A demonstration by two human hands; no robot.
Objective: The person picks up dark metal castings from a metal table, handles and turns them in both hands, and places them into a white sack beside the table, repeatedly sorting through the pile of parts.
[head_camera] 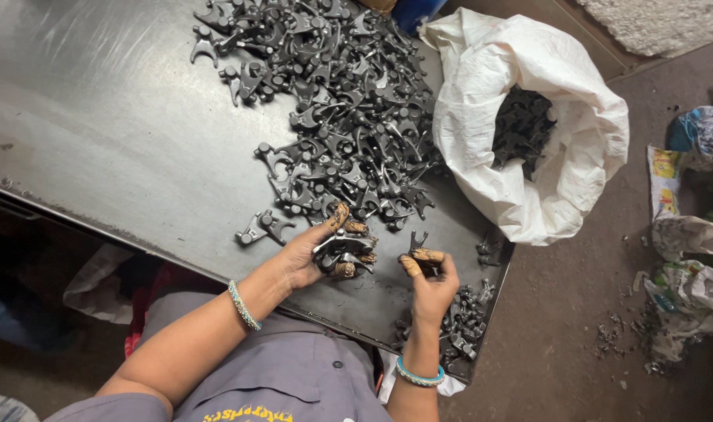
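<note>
While our left hand [313, 254] grips several dark forked metal castings [342, 252] above the grey steel table [114, 133], our right hand [430, 281] pinches one small dark forked casting [417, 241]. Adjacent: heap of like castings [341, 101]; white woven sack [520, 117], open, part-filled.

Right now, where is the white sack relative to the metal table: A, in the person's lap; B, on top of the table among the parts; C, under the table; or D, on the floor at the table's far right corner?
D: the white sack sits open on the floor against the right side of the table, with dark parts visible inside it.
</note>
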